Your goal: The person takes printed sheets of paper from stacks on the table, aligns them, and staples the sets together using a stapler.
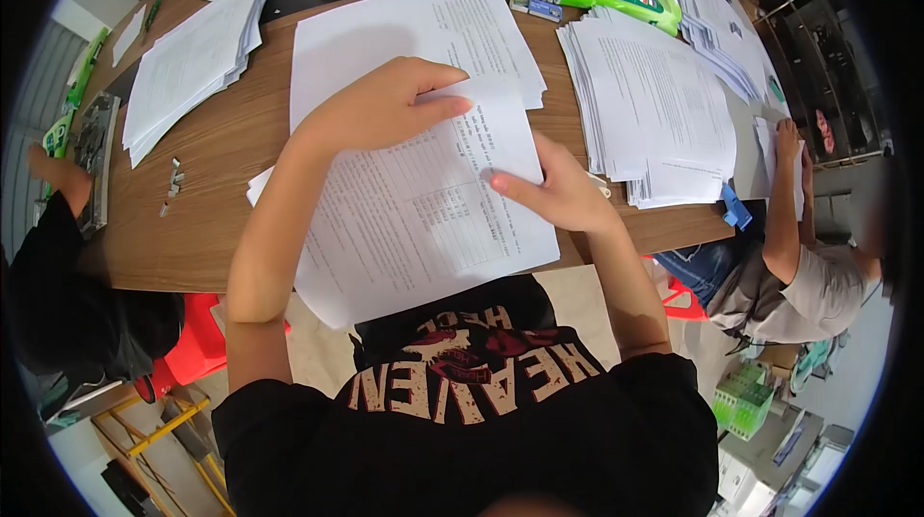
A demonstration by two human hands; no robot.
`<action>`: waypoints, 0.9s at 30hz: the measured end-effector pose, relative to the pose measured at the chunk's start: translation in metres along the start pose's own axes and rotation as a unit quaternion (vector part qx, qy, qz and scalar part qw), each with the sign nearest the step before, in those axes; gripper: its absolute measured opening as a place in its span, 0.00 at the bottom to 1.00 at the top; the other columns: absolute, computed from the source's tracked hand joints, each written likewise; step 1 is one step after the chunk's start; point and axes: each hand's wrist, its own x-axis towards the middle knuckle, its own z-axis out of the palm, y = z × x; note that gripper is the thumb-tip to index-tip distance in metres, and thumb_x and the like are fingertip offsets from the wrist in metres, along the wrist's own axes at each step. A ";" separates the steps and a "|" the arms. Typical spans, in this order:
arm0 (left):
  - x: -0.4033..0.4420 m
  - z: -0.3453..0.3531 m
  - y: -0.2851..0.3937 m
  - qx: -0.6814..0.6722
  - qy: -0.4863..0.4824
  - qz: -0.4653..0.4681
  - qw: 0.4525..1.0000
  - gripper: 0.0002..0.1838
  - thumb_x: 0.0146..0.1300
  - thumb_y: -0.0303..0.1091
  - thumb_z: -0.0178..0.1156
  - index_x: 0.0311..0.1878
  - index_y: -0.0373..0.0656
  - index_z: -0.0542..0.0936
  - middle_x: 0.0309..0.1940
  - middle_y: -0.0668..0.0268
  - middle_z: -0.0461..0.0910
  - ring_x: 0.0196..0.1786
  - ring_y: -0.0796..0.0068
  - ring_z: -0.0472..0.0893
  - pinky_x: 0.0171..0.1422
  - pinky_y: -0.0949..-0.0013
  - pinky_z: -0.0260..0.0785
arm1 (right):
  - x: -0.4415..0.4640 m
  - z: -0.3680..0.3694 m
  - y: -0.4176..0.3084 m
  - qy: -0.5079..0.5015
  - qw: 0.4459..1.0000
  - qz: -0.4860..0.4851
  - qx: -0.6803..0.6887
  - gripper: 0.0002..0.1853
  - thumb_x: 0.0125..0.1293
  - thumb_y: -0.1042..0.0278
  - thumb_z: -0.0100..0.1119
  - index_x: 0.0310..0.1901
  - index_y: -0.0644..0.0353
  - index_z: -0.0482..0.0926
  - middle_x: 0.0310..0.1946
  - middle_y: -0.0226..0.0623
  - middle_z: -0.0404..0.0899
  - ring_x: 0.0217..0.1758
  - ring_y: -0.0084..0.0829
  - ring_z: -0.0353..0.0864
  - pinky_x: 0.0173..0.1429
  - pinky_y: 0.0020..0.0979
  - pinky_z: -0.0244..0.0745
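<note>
1. Printed sheets [414, 214] lie at a slant in front of the person, mid-view, their lower edge reaching past the front edge of the tabletop [188, 247]; that unsupported part could sag or slide towards the lap if the hold loosens.
2. To the left, a paper stack [192, 69] sits with uneven, fanned edges; a brush from a forearm would probably skew it further.
3. Just below that stack, small metallic pieces [171, 187] lie loose, so a sweeping arm could scatter them.
4. The left hand [399, 103] reaches over the upper part of the sheets, thumb and forefinger slightly parted; I cannot tell whether it pinches any paper. Pressing hard there might crease it.
5. Beyond the sheets lies a broad paper pile [371, 31], partly overlapped by them; dragging could mix the pages.
6. The right hand [568, 192] grips the sheets' right edge, thumb on top; an uneven pull could misalign them.
7. Farther right, a thick stack [645, 98] sits near a blue object [736, 207]; a knock could topple either.
</note>
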 end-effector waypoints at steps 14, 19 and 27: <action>0.029 0.018 -0.037 -0.120 -0.044 0.029 0.991 0.18 0.68 0.40 0.52 0.53 0.36 0.74 0.34 0.62 0.77 0.35 0.73 0.72 0.42 0.70 0.67 | 0.021 -0.001 0.020 0.186 0.972 0.082 0.121 0.04 0.63 0.73 0.59 0.36 0.64 0.77 0.26 0.26 0.77 0.28 0.10 0.71 0.32 0.14 0.65; 0.027 0.017 -0.025 -0.128 -0.004 0.054 0.990 0.17 0.65 0.38 0.54 0.51 0.36 0.75 0.37 0.59 0.78 0.37 0.71 0.74 0.43 0.69 0.67 | 0.023 0.004 0.016 0.170 0.976 0.076 0.114 0.08 0.62 0.70 0.61 0.39 0.65 0.78 0.26 0.27 0.79 0.27 0.15 0.74 0.32 0.18 0.69; -0.083 -0.048 -0.021 0.149 0.350 0.134 0.915 0.30 0.61 0.44 0.59 0.63 0.37 0.67 0.59 0.53 0.71 0.59 0.62 0.73 0.64 0.62 0.62 | 0.005 -0.022 0.005 0.114 0.990 0.060 0.054 0.11 0.62 0.69 0.62 0.43 0.66 0.78 0.35 0.32 0.82 0.35 0.18 0.76 0.37 0.21 0.71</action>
